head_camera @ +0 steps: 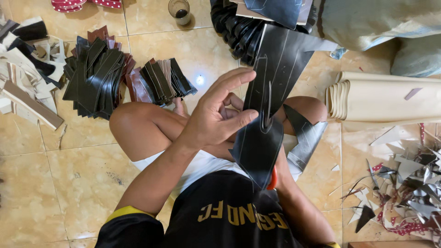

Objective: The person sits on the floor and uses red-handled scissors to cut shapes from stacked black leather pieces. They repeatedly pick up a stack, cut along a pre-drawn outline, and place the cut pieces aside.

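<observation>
We sit cross-legged on the tiled floor (82,183), looking down at our lap. Our left hand (216,115) holds a long black sheet (271,92) between thumb and bent fingers, the forefinger stretched out along its edge; the grip is narrow, closed on the sheet. The sheet hangs upright in front of our knees, marked with pale cut lines. Scissors (268,110) cut into it: we see the thin blades edge-on through the sheet and an orange handle (273,179) below. Our right hand is hidden behind the sheet, so we cannot tell how its grip stands. A second black piece (305,135) lies over our right knee.

The one container in view is a glass (179,11) at the top edge, standing on the floor with a little dark liquid in its bottom.

To the left lie stacks of cut black and brown strips (98,73), and beyond them pale offcuts (27,78). To the right lies a cream roll (381,98), and below it a heap of grey, black and red scraps (404,183). A coil of black material (239,27) sits behind the sheet.
</observation>
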